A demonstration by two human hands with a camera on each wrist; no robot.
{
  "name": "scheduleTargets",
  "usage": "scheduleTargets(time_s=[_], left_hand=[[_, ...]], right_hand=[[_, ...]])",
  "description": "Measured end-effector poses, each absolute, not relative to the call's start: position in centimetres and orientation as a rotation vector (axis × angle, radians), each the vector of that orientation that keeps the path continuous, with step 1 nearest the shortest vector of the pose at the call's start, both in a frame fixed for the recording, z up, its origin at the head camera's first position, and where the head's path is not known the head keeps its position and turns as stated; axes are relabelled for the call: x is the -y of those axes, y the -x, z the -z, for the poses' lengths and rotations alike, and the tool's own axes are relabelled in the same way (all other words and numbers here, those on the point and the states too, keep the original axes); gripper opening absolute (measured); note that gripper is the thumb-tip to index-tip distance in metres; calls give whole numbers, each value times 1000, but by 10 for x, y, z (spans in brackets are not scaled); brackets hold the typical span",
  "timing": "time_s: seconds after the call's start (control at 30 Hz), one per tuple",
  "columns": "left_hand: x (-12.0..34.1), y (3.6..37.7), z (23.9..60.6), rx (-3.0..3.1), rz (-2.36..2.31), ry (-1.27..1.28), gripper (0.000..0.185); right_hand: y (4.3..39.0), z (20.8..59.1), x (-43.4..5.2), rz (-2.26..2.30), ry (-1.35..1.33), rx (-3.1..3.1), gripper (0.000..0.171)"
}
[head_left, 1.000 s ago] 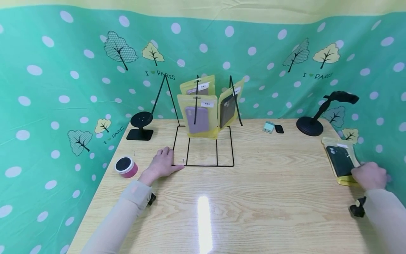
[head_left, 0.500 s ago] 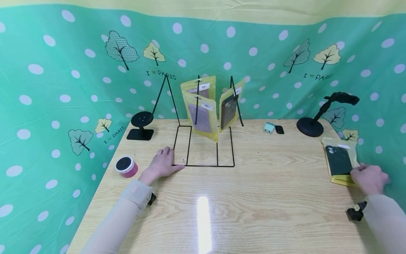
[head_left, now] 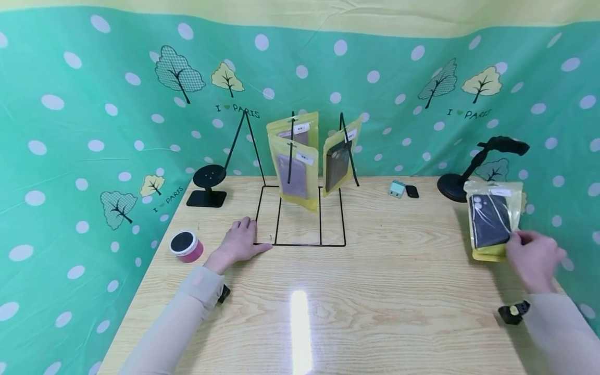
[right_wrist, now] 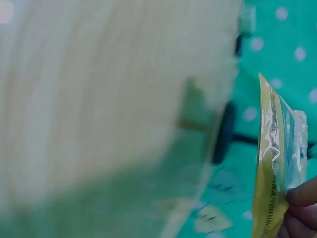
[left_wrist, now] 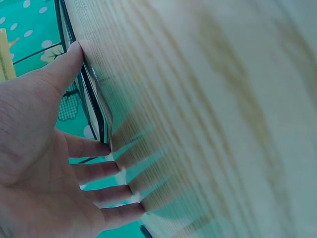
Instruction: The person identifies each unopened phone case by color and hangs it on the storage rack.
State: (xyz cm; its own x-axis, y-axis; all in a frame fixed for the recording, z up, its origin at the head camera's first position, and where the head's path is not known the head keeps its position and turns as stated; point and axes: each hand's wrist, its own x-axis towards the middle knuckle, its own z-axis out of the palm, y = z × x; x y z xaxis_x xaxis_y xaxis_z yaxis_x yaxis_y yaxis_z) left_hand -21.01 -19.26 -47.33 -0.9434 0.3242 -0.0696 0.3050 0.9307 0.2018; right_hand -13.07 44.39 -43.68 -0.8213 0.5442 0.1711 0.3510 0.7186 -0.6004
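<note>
Right hand (head_left: 534,259) pinches the lower corner of a yellow pouch (head_left: 494,219), which is lifted clear of the table (head_left: 375,291) near its right edge, in front of the black round-based stand (head_left: 461,183). Left hand (head_left: 241,241) lies flat, fingers straight, on the front left corner of the wire rack (head_left: 300,213), holding nothing.

Doing it well, as judged: hold the pouch by its edge, keep it upright, and keep the rack base pinned.

The pouch is glossy yellow plastic with a clear front, a dark phone case inside and a white label at the top. Seen edge-on from the right wrist (right_wrist: 270,163), it is thin.
</note>
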Motion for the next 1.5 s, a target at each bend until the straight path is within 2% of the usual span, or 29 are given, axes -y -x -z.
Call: scheduleTargets(time_s=[0.13, 0.43, 0.9, 1.13, 1.5], left_hand=[[193, 211, 475, -2985, -287, -490, 89], [191, 211, 473, -2984, -303, -495, 88], [192, 209, 475, -2973, -307, -489, 88], [191, 208, 473, -2973, -318, -491, 87], [192, 210, 474, -2982, -313, -477, 83]], right_hand=[[132, 423, -413, -734, 486, 2388, 30], [128, 396, -350, -766, 311, 2198, 21], [116, 382, -294, -950, 115, 2042, 14], [108, 385, -268, -1043, -82, 1948, 11], [88, 373, -226, -1168, -242, 1889, 16]])
